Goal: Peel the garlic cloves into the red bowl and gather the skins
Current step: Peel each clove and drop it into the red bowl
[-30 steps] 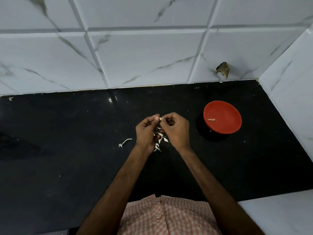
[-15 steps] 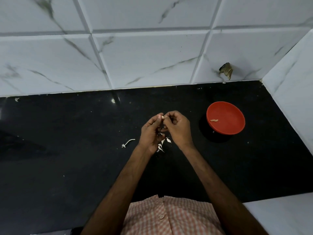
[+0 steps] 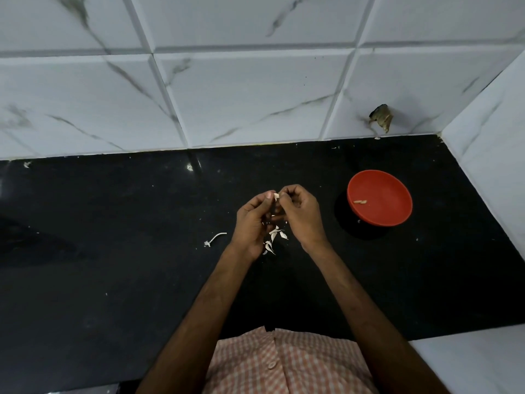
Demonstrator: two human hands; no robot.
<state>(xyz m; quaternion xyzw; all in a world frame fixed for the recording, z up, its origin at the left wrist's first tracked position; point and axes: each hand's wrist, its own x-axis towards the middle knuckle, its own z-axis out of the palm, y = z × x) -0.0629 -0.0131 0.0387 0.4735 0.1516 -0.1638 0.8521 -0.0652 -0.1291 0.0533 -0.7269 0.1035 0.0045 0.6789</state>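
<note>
Black stone counter in a tiled kitchen corner, dim even light.
Glossy black countertop (image 3: 113, 280) fills the middle and runs to a back wall (image 3: 255, 95) of large white tiles with grey marble veins, bevelled edges and dark grout lines. A second tiled wall (image 3: 497, 132) meets it on the right, forming the corner. Low on the back wall near that corner sits a dark broken patch (image 3: 382, 118) in a tile, just above the counter edge. Small light reflection (image 3: 189, 167) on the counter close to the back wall. A pale flat surface (image 3: 468, 365) at lower right butts the counter's near edge; cannot tell what it is.
</note>
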